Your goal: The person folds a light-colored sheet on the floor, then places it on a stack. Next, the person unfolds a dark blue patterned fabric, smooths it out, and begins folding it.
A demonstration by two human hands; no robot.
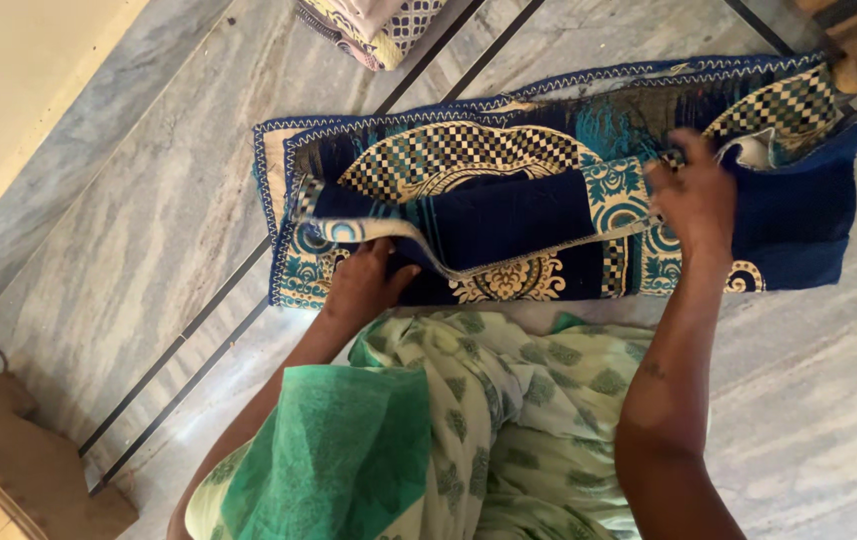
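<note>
A dark blue blanket (pixel 508 215) with teal and cream patterns and checkered patches lies folded in a long strip on the marble floor (pixel 138 250). My left hand (pixel 363 285) presses on its near left part and grips a folded edge there. My right hand (pixel 693 195) pinches the cream-trimmed edge toward the right end, lifting a fold slightly. My lap in green and cream printed cloth (pixel 468 420) is just below the blanket.
Another folded patterned cloth (pixel 373 25) lies at the top of the view. A brown wooden piece with a metal ring (pixel 8 440) sits at the lower left. A cream wall base (pixel 8 90) runs along the upper left.
</note>
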